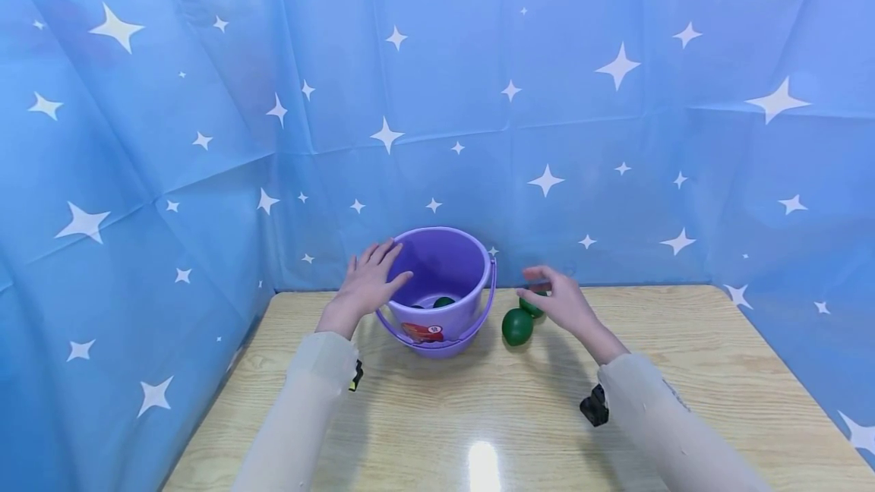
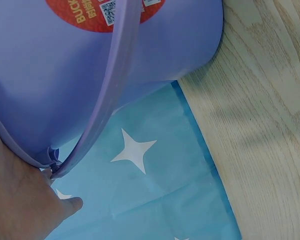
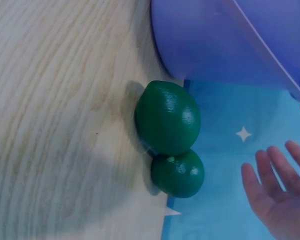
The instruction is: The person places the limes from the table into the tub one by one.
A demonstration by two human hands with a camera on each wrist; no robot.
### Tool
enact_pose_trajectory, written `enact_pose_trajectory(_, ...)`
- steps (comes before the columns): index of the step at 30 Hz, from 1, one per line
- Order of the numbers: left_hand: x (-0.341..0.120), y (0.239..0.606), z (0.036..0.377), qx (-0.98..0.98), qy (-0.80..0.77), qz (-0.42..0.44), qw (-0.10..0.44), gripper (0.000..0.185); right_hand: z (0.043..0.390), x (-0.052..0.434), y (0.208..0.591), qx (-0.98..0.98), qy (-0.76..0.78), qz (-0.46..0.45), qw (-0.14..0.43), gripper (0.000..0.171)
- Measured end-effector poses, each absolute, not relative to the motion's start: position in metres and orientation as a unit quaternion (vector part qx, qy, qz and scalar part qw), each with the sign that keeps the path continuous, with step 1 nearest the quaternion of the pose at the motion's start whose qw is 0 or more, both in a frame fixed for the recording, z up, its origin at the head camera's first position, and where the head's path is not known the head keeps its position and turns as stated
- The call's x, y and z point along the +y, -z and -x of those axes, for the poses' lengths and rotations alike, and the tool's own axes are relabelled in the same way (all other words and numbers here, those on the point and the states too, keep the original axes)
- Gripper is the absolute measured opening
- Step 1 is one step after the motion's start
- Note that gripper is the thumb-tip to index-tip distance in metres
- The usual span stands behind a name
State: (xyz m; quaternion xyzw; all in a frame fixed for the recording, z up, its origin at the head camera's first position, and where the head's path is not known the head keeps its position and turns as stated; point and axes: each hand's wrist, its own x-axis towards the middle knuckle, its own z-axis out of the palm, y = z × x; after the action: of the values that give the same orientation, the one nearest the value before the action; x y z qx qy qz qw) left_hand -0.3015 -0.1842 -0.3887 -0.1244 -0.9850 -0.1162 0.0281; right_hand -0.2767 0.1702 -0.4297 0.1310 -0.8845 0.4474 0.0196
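Note:
A purple bucket (image 1: 427, 317) with a red label stands upright near the table's back edge, its handle hanging down in front. My left hand (image 1: 365, 281) rests at the left of its rim, fingers extended and thumb apart; in the left wrist view the hand (image 2: 20, 200) lies right at the rim by the handle's hinge. Inside the bucket a green fruit (image 1: 443, 301) shows near the front wall. Right of the bucket lie two green limes, the nearer lime (image 3: 167, 117) against the farther lime (image 3: 178, 173). My right hand (image 1: 566, 306) hovers over them with loosely bent fingers, holding nothing.
The wood-grain table (image 1: 437, 416) ends just behind the bucket at a blue curtain (image 1: 451, 97) with white stars. More of that curtain closes off the left and right sides. A black wrist device (image 1: 595, 406) sits under the right sleeve.

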Motion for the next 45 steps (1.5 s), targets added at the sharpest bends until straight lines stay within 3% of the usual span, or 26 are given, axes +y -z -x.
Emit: enact_pose_trajectory(45,-0.184,0.389,0.301,-0.985,0.124,0.118,0.022,0.071,0.275,0.168,0.480,-0.879,-0.469,-0.081,-0.033,0.054)
